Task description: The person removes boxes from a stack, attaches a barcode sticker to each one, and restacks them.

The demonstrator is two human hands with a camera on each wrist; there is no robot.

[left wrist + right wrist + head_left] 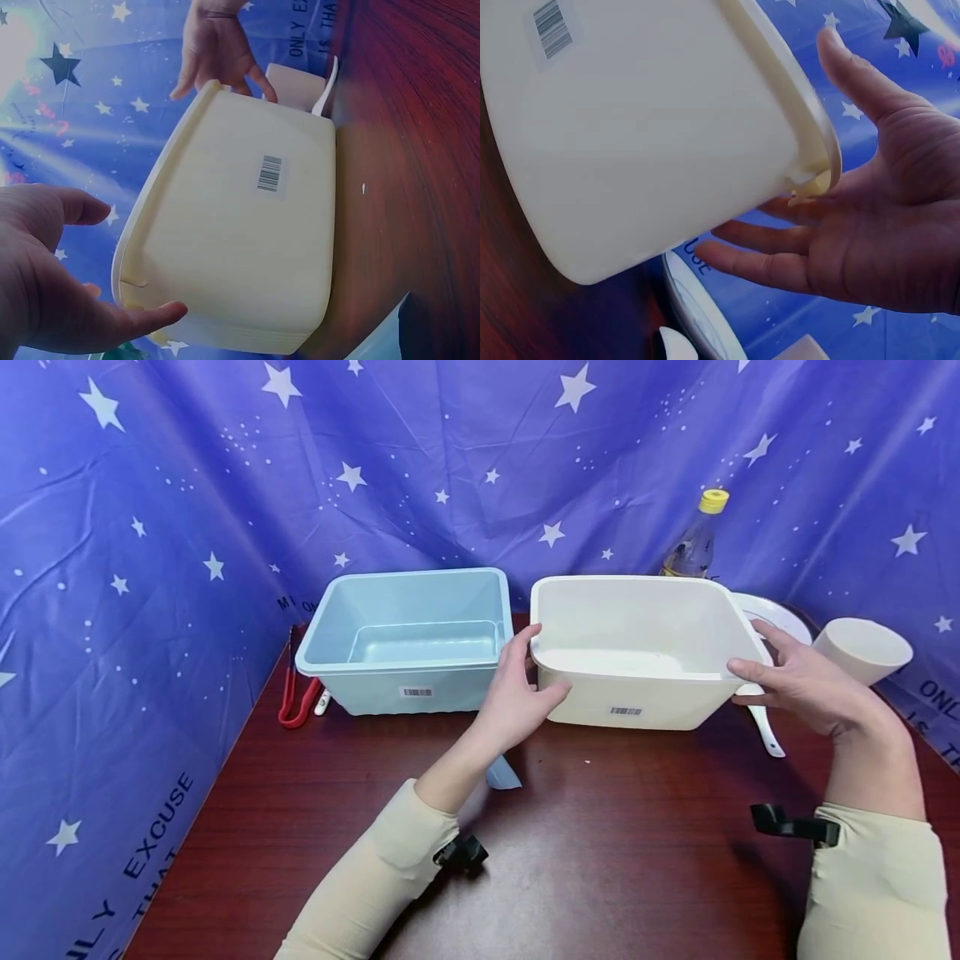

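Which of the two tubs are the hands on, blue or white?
The white tub, the right-hand one: the left hand and right hand are at its two ends. The blue tub stands untouched beside it.

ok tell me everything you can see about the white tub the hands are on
The white tub is a rectangular bin of smooth cream plastic with rounded corners, a rolled rim and sloping walls. It looks empty and upright, open side up, on the dark red table, right of the blue tub. A barcode sticker sits low on its near wall. The left hand touches its left end with straight fingers and the right hand its right end, near the rim. A white spoon lies beside its right end.
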